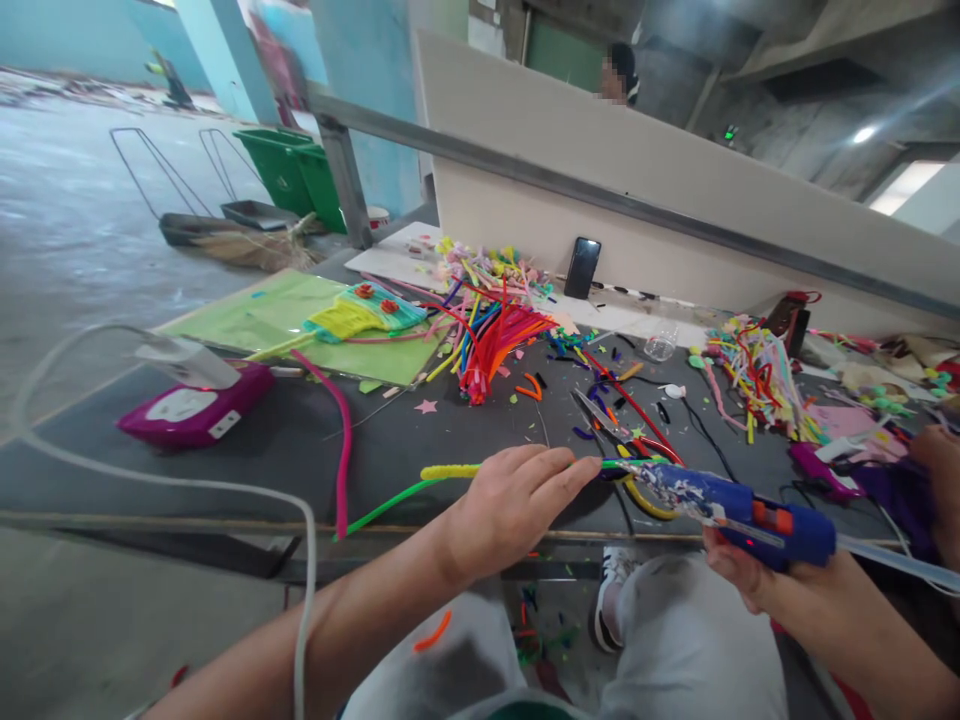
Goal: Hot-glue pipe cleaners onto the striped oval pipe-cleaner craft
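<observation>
My left hand point(517, 500) is closed on a yellow pipe cleaner point(448, 471) and a green pipe cleaner point(394, 505), pinching them near the table's front edge. Beyond my fingertips the green strand runs on to the right. A blue hot glue gun point(757, 520) is in my right hand point(795, 590), its glue-crusted nozzle pointing left at the strand; whether the tip touches it I cannot tell. Behind the nozzle lie scissors point(600, 415), with yellow and red pipe cleaners around them. A magenta pipe cleaner point(343, 430) lies left of my left hand.
A purple power strip point(196, 405) with a white charger and looping cable sits at left. Near the back are a pipe-cleaner piece point(367, 312) on a green sheet, a red bundle point(495, 350), a propped phone point(583, 267) and another pile point(750, 380). Someone's hand point(943, 470) shows at far right.
</observation>
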The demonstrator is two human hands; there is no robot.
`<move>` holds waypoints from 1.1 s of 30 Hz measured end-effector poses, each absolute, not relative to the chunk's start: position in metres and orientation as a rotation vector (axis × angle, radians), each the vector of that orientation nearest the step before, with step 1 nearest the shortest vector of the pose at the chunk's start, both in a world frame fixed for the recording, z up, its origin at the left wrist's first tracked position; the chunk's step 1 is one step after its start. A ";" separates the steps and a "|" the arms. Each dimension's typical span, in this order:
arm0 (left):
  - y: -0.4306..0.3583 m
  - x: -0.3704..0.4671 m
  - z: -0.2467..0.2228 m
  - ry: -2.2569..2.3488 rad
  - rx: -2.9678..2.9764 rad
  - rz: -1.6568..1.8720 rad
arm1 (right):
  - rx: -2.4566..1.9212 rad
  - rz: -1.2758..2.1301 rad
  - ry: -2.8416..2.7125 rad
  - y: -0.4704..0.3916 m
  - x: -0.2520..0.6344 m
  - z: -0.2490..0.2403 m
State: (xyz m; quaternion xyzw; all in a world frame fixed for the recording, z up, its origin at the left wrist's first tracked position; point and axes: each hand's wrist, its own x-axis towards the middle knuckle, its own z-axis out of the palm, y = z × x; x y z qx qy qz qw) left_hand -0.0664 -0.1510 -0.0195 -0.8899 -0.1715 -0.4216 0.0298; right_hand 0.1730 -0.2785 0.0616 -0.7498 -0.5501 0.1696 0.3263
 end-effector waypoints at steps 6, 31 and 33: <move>-0.150 -0.062 -0.018 -0.531 -2.697 -1.393 | -1.914 0.607 -1.283 -0.278 0.165 0.056; -0.153 -0.065 -0.012 -0.432 -2.689 -1.322 | -1.906 0.625 -1.295 -0.282 0.162 0.067; -0.154 -0.066 -0.011 -0.423 -2.678 -1.319 | -1.900 0.626 -1.280 -0.285 0.165 0.066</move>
